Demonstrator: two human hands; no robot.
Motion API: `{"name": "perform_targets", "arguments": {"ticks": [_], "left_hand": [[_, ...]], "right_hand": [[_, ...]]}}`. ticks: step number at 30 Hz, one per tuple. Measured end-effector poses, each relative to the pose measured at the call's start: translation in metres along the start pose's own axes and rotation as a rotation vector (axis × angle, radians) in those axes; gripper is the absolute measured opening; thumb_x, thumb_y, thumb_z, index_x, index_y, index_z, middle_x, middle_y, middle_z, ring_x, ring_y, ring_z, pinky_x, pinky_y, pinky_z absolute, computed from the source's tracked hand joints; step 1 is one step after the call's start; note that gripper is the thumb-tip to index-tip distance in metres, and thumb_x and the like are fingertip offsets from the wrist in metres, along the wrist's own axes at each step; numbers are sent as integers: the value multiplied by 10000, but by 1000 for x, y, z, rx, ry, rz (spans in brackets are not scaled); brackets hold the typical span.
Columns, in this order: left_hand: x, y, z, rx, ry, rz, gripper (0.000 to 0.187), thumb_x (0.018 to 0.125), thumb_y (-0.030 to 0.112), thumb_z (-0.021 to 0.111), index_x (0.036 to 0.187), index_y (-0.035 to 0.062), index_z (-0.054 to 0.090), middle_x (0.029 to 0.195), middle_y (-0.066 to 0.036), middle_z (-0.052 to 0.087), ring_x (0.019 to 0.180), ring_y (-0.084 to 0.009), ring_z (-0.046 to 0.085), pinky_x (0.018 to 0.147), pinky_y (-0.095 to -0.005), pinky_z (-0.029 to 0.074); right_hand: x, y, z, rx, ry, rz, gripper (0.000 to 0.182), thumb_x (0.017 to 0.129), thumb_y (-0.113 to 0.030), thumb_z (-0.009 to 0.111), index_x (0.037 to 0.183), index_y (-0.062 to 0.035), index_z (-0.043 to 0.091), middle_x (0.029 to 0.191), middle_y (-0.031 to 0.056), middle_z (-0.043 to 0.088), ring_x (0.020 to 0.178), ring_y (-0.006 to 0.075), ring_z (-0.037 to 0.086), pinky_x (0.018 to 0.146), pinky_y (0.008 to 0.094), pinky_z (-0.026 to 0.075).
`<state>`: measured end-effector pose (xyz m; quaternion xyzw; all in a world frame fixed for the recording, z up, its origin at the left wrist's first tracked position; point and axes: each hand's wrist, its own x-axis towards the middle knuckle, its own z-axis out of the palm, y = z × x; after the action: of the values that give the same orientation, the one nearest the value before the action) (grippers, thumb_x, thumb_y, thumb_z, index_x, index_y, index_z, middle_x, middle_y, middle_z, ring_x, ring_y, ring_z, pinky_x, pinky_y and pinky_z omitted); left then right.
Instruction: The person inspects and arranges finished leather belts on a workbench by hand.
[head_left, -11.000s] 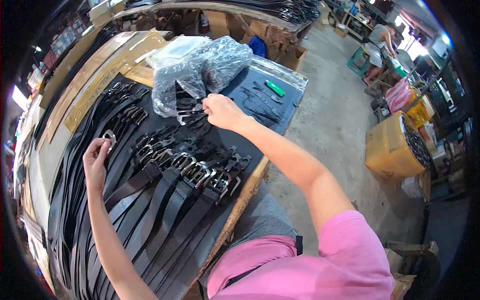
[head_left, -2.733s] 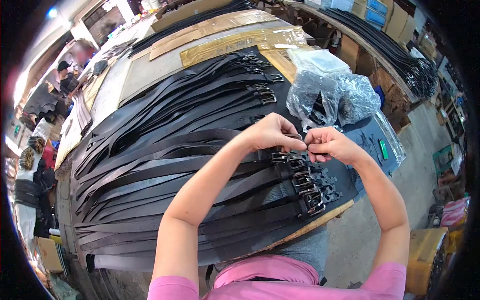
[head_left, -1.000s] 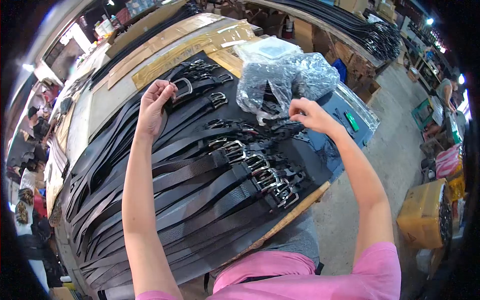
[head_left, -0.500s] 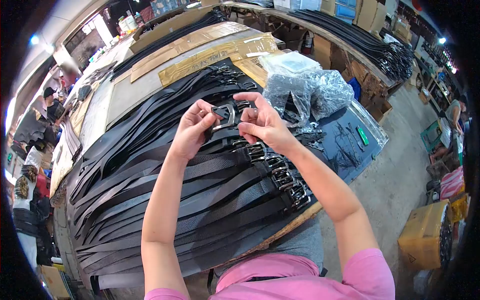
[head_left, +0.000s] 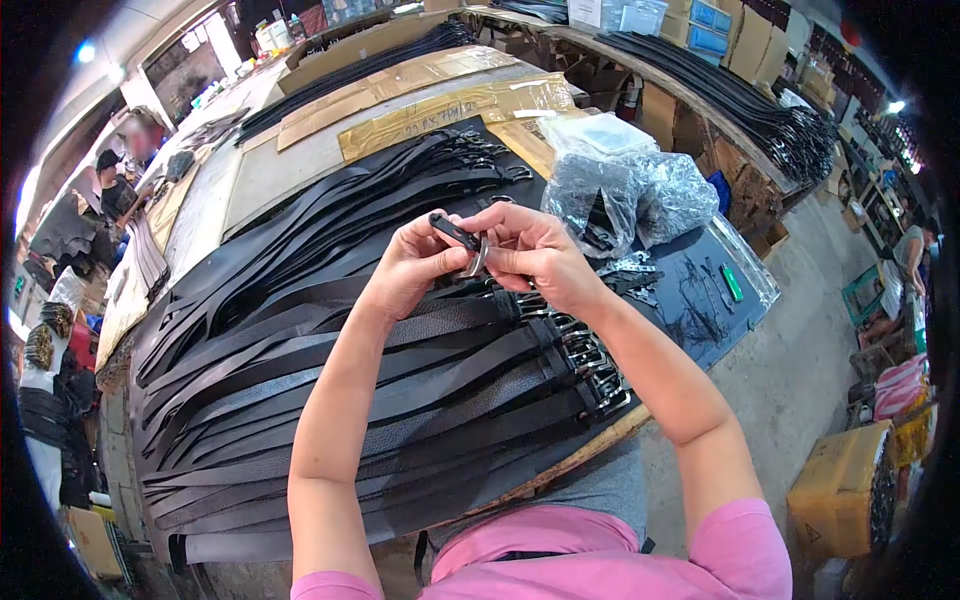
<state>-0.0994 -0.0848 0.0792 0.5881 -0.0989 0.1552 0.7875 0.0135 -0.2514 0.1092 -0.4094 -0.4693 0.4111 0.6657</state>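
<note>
The biggest thing is my table (head_left: 592, 442), with a wooden edge right by my tummy. Long black belts (head_left: 420, 425) lie side by side across it, and their shiny buckles (head_left: 600, 378) sit in a bunch near that edge. More black belts (head_left: 320, 215) lie farther away from me, past my hands. Behind another table's edge, there is a big pile of dark straps (head_left: 720, 90). Flat cardboard (head_left: 455, 115) with shiny tape on it lies at the far side of my table. On the floor to the right is a big yellow-brown box (head_left: 835, 490). A crinkly see-through bag (head_left: 600, 185) sits on the table, just past my right hand.

My left hand (head_left: 405, 265) is nearly closed, with the thumb and fingers pinching a small black piece (head_left: 453, 230). My right hand (head_left: 540, 255) is bent in close beside it, with the thumb and fingertips squeezed on a silver buckle (head_left: 479, 262). The buckle is between my two hands, up above the belts, and the black piece is right against it.

Over to the right, there are thin black bits (head_left: 692, 305) on the table. A little green thing (head_left: 733, 283) lies just beside them.
</note>
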Motion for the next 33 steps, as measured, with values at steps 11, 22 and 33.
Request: {"name": "perform_targets", "arguments": {"ticks": [11,22,33], "left_hand": [[8,10,19,358,1,-167,336,755,18,709,1071,26,596,967,-34,642,906,-91,600,837,-241,480],[22,6,12,294,-157,-377,363,685,149,812,970,-22,667,894,-54,676,775,-99,624,752,-229,500],[39,-5,32,427,-210,-462,270,793,257,750,821,-3,682,692,7,618,594,-45,522,546,-189,417]], "right_hand": [[-19,-26,-35,-599,-150,267,80,867,-32,558,903,-33,629,662,-47,517,546,0,416,483,172,315],[-33,-15,-50,-509,-211,317,183,875,-175,627,758,-36,606,585,-38,524,528,27,461,487,196,345],[-40,-16,-58,-408,-220,456,483,962,-463,438,841,-32,620,617,-15,524,526,57,447,486,218,355]]}}
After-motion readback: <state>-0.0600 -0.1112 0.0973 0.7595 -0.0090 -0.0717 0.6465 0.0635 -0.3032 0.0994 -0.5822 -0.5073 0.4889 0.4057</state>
